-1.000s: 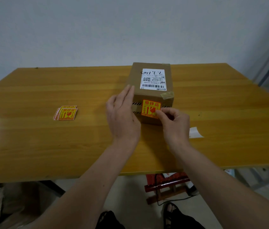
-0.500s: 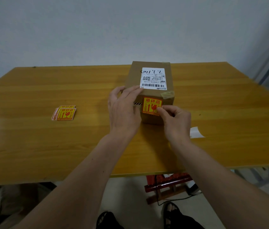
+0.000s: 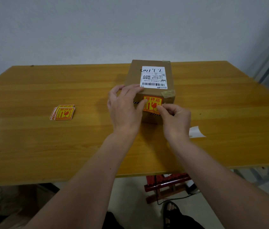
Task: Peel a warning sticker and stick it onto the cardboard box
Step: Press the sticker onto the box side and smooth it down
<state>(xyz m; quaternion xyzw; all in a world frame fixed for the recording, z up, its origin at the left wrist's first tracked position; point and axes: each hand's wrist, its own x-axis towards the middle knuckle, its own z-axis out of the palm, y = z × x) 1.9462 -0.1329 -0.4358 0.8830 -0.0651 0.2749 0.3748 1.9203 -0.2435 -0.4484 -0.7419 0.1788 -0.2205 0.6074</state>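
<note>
A cardboard box point(image 3: 150, 80) is seen standing closed on a wooden table point(image 3: 31, 146), near the far edge and slightly right of the middle. Its contents cannot be determined. A white shipping label point(image 3: 153, 77) with a barcode, a square code and a handwritten line is fixed to the top face. A piece of clear tape point(image 3: 168, 93) is folded over the near right top edge.

A warning sticker point(image 3: 152, 103) is placed on the near side face of the box, just below the top edge. It is square, yellow with an orange-red border, and printed with red characters, an upward arrow and a broken-glass symbol. A black-and-white striped tape line is partly covered by it.

The left hand point(image 3: 124, 109) is laid over the near left top corner of the box, fingers spread and curled onto the top, with the thumb pressed on the sticker's left edge. The right hand point(image 3: 176, 119) is loosely curled, its thumb and forefinger pressed against the sticker's lower right corner.

A small stack of matching stickers point(image 3: 62, 112) is noted toward the left side of the table, well apart from the box. A white backing paper point(image 3: 195, 132) lies just beside the right wrist.
</note>
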